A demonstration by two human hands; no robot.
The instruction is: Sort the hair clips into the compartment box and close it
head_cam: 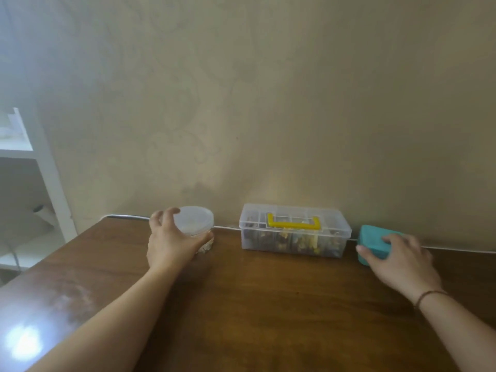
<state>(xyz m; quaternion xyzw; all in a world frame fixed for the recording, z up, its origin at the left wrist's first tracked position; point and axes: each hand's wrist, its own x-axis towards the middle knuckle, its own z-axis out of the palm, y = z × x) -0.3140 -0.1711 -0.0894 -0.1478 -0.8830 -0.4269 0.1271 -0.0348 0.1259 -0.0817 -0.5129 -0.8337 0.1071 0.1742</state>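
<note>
A clear plastic compartment box (pixel 295 232) with a yellow handle stands against the wall at the back of the table, lid down, with dark and yellow hair clips showing through its sides. My left hand (pixel 171 240) grips a round clear jar (pixel 197 224) with a translucent lid, to the left of the box. My right hand (pixel 400 259) rests over a teal box (pixel 371 240) to the right of the compartment box, fingers wrapped on its top and front.
The brown wooden table (pixel 255 304) ends at a beige wall. A white cable (pixel 228 227) runs along the table's back edge. A white shelf unit (pixel 40 170) stands off the table's left side.
</note>
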